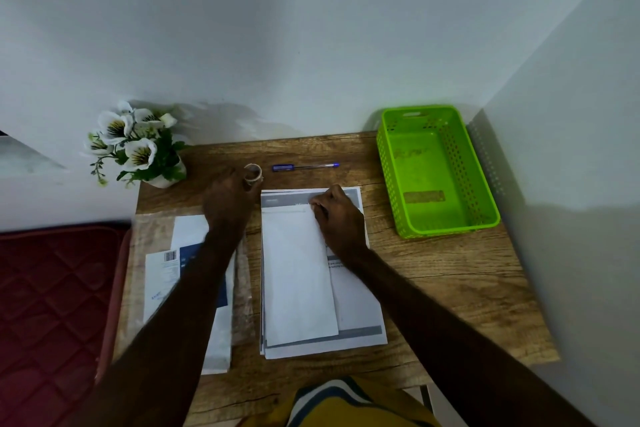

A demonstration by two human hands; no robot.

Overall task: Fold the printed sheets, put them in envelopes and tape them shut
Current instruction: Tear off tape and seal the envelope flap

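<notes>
While our left hand (227, 199) reaches to the upper middle of the frame and curls its fingers round the small tape roll (253, 173), our right hand (337, 218) rests on the envelope (298, 274), fingertips pinched at its top edge where the flap seems to sit. That long white envelope lies lengthwise on the stack of printed sheets (356, 315) at the centre of the frame, on the wooden table (450, 274). We judge that a folded sheet is already inside, though we cannot see it, and that taping the flap is the step in hand. Paper like this is light and limp, so it will slide on the smooth sheets beneath unless we keep it pressed flat; the flap wants holding down near its edge, with room left beside the fingers for the tape to cross. The tape roll is small and stiff, easy to take by its rim, but its free end is too small for us to make out. A packet of further envelopes (194, 288) lies at lower left under our left forearm, a pen (304, 167) sits beyond the stack, and a green basket (436, 170) stands at upper right.
</notes>
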